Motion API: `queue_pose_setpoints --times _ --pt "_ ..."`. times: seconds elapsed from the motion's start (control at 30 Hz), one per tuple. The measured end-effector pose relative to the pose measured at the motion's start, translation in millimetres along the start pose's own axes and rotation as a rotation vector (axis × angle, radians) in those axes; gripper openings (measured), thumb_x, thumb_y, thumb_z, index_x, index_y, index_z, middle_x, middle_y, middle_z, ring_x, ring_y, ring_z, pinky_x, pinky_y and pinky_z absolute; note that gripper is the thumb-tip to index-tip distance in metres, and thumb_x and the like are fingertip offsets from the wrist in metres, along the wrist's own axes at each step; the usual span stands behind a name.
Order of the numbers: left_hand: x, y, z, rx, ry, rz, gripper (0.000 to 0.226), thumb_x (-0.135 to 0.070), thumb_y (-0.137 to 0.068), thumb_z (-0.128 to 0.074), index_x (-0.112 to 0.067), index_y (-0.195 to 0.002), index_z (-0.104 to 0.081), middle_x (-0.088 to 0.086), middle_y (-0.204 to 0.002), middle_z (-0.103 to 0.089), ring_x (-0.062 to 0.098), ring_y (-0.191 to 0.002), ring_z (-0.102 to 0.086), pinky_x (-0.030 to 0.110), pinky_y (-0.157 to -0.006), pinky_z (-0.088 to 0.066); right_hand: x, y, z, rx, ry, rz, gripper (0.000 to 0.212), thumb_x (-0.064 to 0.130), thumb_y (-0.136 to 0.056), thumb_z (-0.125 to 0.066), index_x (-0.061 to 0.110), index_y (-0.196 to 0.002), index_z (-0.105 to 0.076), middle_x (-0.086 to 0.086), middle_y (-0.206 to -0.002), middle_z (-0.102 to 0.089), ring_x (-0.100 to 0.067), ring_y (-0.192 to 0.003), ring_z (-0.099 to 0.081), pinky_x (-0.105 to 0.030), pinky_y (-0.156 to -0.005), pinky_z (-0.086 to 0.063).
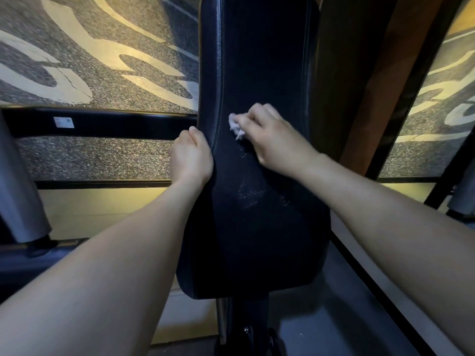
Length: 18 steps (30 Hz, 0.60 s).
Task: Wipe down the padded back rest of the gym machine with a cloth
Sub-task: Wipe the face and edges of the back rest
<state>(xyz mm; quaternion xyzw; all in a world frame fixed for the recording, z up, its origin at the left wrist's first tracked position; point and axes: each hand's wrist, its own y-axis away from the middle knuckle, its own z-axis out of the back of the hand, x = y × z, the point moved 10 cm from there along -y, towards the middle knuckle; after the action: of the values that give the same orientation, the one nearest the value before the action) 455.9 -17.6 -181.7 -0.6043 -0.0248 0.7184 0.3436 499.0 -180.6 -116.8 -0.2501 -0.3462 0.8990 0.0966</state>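
Note:
The black padded back rest [259,60] runs down the middle of the view, long and narrow, with faint pale streaks on its lower half. My right hand [272,134] holds a small crumpled white cloth [235,125] and presses it against the pad's middle. My left hand [191,155] grips the pad's left edge, fingers curled round behind it, level with the cloth.
A black metal frame bar [102,124] with a white sticker crosses behind the pad on the left. A grey upright post [18,186] stands at the far left. Speckled flooring with yellow markings [102,47] lies beyond. A brown panel [372,86] and dark frame rails flank the right side.

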Motion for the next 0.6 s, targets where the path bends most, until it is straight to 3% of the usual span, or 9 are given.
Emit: queue_pose_setpoints --times 0.1,0.17,0.2,0.27,0.37,0.53,0.6 --pt "1 0 -1 0.010 0.012 0.007 0.053 -0.037 -0.109 -0.021 -0.002 -0.114 -0.060 0.023 -0.119 -0.061 0.040 -0.110 -0.056 0.044 -0.091 -0.042 -47 -14 23 -0.180 0.032 -0.248 0.040 -0.002 -0.092 -0.056 0.002 -0.132 -0.056 -0.017 -0.109 -0.051 -0.031 -0.098 -0.050 -0.043 -0.079 -0.053" --pt "1 0 -1 0.010 0.017 0.010 0.053 -0.037 -0.109 -0.021 -0.002 -0.115 -0.060 0.023 -0.120 -0.061 0.040 -0.111 -0.056 0.042 -0.090 -0.041 -50 -14 26 -0.283 -0.033 -0.409 0.036 -0.002 -0.093 -0.054 0.000 -0.129 -0.056 -0.017 -0.109 -0.051 -0.029 -0.101 -0.049 -0.040 -0.084 -0.052" --pt "0 1 -1 0.009 0.017 0.009 0.052 -0.036 -0.109 -0.021 -0.002 -0.115 -0.060 0.023 -0.120 -0.061 0.040 -0.111 -0.056 0.041 -0.089 -0.040 -37 -15 20 -0.276 -0.051 -0.399 0.035 -0.003 -0.092 -0.054 0.001 -0.126 -0.057 -0.016 -0.109 -0.052 -0.029 -0.101 -0.049 -0.039 -0.082 -0.052" --pt "0 0 -1 0.004 0.011 0.000 0.051 -0.035 -0.110 -0.022 -0.001 -0.116 -0.060 0.025 -0.122 -0.061 0.041 -0.112 -0.056 0.038 -0.086 -0.037 6 -15 1 -0.161 -0.079 -0.190 0.039 -0.006 -0.087 -0.056 0.004 -0.125 -0.057 -0.015 -0.109 -0.052 -0.030 -0.098 -0.048 -0.040 -0.075 -0.052" --pt "0 0 0 0.005 0.010 -0.003 0.051 -0.035 -0.110 -0.022 -0.001 -0.118 -0.060 0.025 -0.123 -0.061 0.040 -0.113 -0.055 0.038 -0.087 -0.037 23 -14 -9 0.005 -0.026 0.052 0.053 -0.007 -0.084 -0.062 0.005 -0.135 -0.055 -0.014 -0.111 -0.052 -0.029 -0.099 -0.048 -0.036 -0.068 -0.050" --pt "2 0 -1 0.007 0.022 0.005 0.051 -0.036 -0.109 -0.022 -0.003 -0.114 -0.061 0.023 -0.119 -0.062 0.039 -0.109 -0.057 0.039 -0.088 -0.040 -30 -40 18 -0.227 -0.025 -0.326 0.044 -0.004 -0.089 -0.059 0.007 -0.131 -0.056 -0.013 -0.110 -0.050 -0.026 -0.101 -0.048 -0.039 -0.077 -0.054" --pt "1 0 0 0.001 0.015 0.007 0.051 -0.036 -0.109 -0.022 -0.002 -0.114 -0.061 0.024 -0.119 -0.062 0.041 -0.109 -0.057 0.041 -0.088 -0.041 -11 -39 10 -0.208 -0.045 -0.268 0.045 -0.008 -0.085 -0.056 0.005 -0.128 -0.057 -0.014 -0.110 -0.051 -0.028 -0.100 -0.049 -0.042 -0.076 -0.054"
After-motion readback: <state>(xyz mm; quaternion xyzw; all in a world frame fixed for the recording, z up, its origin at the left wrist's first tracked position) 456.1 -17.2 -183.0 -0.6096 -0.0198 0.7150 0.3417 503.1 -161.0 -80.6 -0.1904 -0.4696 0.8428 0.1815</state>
